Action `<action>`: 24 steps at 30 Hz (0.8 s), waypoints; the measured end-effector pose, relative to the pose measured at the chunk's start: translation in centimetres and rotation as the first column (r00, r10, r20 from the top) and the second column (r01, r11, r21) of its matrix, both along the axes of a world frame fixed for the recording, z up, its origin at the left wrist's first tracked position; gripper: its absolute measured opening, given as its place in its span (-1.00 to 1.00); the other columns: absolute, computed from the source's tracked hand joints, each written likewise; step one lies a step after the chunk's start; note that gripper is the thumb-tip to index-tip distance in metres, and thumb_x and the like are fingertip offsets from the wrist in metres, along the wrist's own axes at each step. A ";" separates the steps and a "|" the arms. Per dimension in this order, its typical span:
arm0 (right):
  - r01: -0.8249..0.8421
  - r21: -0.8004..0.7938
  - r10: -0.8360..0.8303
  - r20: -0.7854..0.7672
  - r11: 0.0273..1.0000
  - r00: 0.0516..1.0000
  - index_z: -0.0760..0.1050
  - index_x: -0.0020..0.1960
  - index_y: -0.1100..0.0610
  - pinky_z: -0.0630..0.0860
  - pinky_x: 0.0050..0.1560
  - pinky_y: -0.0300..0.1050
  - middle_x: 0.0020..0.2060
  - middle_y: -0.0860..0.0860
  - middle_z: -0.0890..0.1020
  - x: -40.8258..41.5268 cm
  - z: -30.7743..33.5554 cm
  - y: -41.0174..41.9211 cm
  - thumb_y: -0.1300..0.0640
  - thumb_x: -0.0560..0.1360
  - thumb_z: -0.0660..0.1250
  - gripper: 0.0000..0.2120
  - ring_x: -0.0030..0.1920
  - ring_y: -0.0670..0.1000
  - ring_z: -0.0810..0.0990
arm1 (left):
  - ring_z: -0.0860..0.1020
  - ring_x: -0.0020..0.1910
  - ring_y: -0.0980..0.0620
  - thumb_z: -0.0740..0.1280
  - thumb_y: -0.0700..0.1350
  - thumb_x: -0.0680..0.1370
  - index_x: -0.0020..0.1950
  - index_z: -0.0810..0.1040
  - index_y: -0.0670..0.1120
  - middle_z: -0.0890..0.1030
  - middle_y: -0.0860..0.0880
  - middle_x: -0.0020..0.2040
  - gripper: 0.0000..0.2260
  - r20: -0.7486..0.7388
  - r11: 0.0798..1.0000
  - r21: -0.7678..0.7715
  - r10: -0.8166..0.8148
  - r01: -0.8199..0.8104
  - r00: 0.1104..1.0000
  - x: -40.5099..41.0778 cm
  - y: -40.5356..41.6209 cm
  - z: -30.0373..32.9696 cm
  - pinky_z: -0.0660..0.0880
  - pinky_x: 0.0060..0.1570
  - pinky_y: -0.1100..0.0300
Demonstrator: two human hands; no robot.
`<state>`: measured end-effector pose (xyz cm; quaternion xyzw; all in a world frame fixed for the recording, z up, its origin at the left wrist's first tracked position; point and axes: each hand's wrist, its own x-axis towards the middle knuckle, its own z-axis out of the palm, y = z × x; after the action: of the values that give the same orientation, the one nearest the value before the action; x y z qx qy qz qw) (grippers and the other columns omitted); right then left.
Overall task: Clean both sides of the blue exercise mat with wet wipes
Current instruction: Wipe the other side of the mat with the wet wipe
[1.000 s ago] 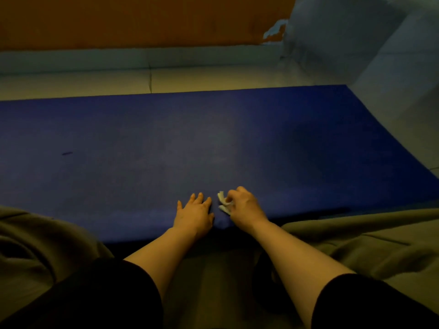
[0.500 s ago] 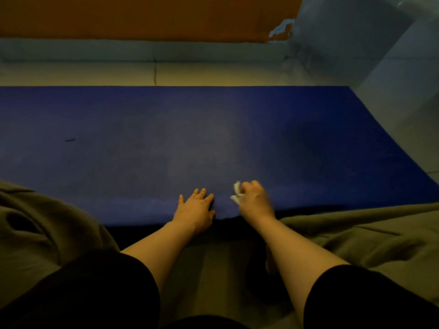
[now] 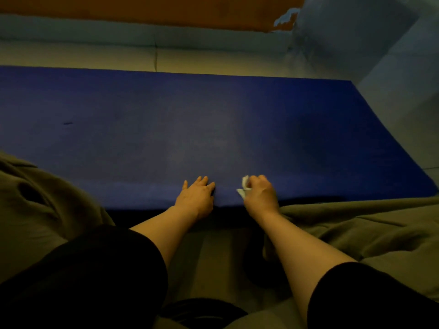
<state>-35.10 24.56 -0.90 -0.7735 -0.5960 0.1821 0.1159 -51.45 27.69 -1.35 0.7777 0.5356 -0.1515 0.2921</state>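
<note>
Mat [image 3: 166, 129] flat on floor. Left hand [image 3: 196, 198] spread flat at near edge, probably pinning it so it won't slide. Right hand [image 3: 260, 194] curled round scrunched wipe [image 3: 244, 187], just beside, scrubbing near edge.

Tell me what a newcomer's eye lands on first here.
First, the long blue foam exercise mat spread across the floor, filling the middle of the view. Then the two hands at its near edge: the left hand lies flat on it, and the right hand grips a crumpled white wet wipe.
</note>
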 end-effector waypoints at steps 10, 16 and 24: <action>-0.178 -0.013 0.176 -0.098 0.984 0.980 0.52 -0.03 0.21 0.33 -0.10 -0.09 -0.02 0.17 0.50 -1.4 -0.6 -0.7 0.16 0.44 0.39 -0.85 -0.02 0.18 0.50 | -0.03 0.57 -0.09 0.11 -0.14 0.68 0.58 0.09 -0.07 0.00 -0.11 0.59 -0.53 0.121 0.998 0.048 -0.047 0.041 0.992 2.2 0.1 -0.5 -0.06 0.52 -0.03; 0.287 0.010 -0.287 -0.035 0.958 0.957 0.52 -0.08 0.26 0.37 -0.02 -0.10 0.02 0.23 0.51 6.5 0.7 0.6 0.15 0.46 0.41 -0.83 0.03 0.23 0.51 | 0.06 0.54 -0.12 0.07 -0.13 0.69 0.53 0.19 -0.15 0.18 -0.14 0.54 -0.60 0.185 0.996 0.075 -0.068 0.055 0.980 3.9 0.3 -0.3 -0.03 0.51 0.00; -0.045 -0.003 0.045 -0.117 0.999 0.992 0.55 -0.06 0.28 0.37 -0.08 -0.02 -0.05 0.25 0.53 2.6 -0.7 0.2 0.18 0.43 0.40 -0.83 -0.03 0.25 0.51 | 0.18 0.50 -0.11 0.16 -0.10 0.65 0.48 0.29 -0.15 0.23 -0.13 0.51 -0.61 0.210 0.995 0.100 -0.048 0.027 0.976 6.7 0.6 -0.9 0.13 0.43 0.01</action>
<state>-32.55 24.80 -1.64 -0.7481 -0.6050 0.2312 0.1444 -44.79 28.29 -2.25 0.8127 0.4933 -0.0468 0.3066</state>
